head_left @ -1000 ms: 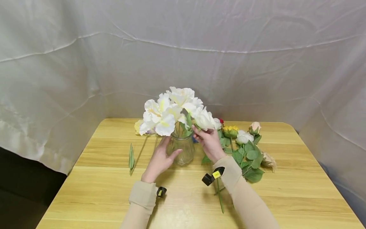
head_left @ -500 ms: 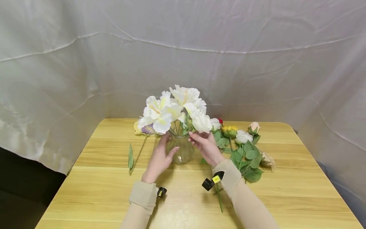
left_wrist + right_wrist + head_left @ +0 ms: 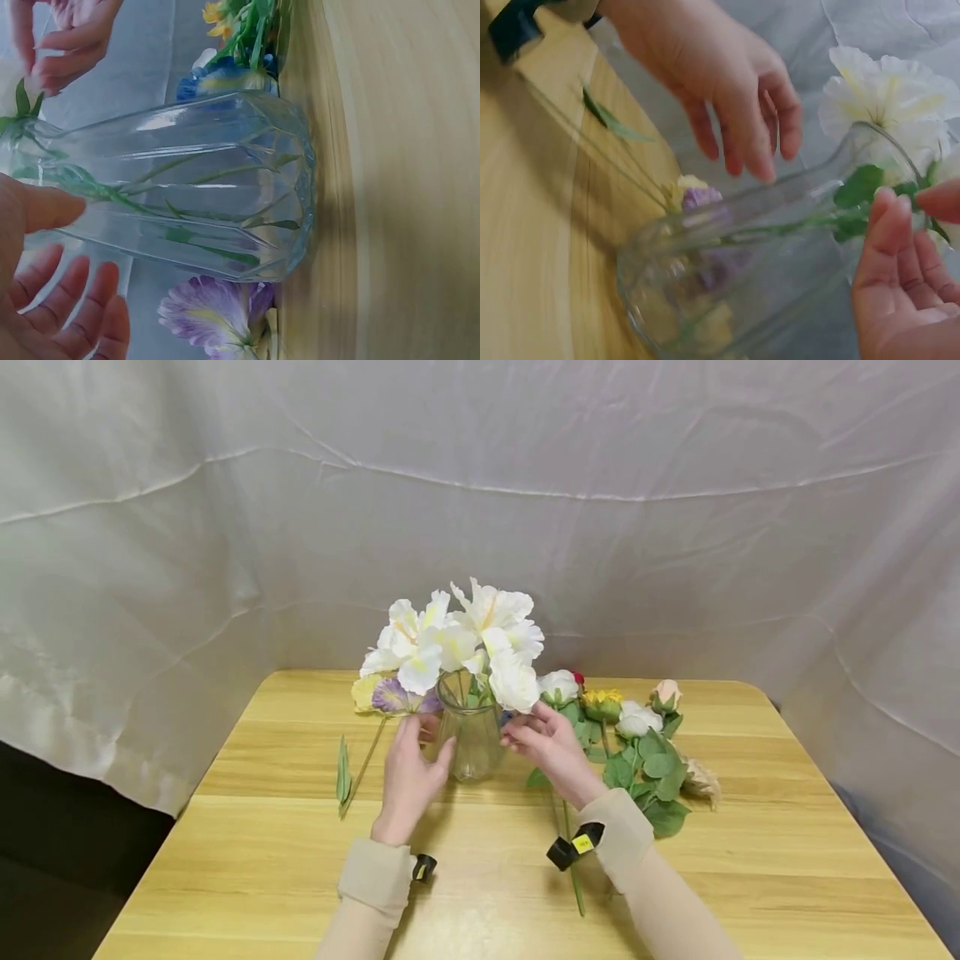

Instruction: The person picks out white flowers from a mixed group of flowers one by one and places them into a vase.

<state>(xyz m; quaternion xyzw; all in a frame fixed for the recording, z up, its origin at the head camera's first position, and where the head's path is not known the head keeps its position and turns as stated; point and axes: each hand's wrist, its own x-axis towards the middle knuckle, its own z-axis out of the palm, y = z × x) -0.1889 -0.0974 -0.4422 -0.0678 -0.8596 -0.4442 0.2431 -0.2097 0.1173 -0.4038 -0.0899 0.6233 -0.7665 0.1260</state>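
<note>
A clear glass vase [image 3: 469, 739] stands between my hands, with green stems [image 3: 172, 176] inside it. Large white irises [image 3: 480, 627] fan out above the rim, and a white rose [image 3: 513, 682] leans over its right side. My left hand [image 3: 411, 768] is beside the vase's left wall, its fingers loosely bent and nothing in them. On the other side my right hand [image 3: 551, 747] is just below the white rose, thumb and fingertips close to the vase's neck with a gap between them. From the right wrist, leaves [image 3: 859, 187] show at the rim near those fingertips.
Purple and yellow irises [image 3: 397, 695] lie left of the vase, near a loose green leaf [image 3: 343, 772]. To the right are a sunflower [image 3: 602, 703], white roses [image 3: 637, 720], a pale pink rose [image 3: 666, 695] and leafy stems [image 3: 652, 777]. A grey curtain [image 3: 480, 527] encloses the wooden table [image 3: 262, 877].
The white rose has come left and lower, against the vase's rim. My right fingers have drawn away from it. The vase has shifted slightly back, and its mouth shows more.
</note>
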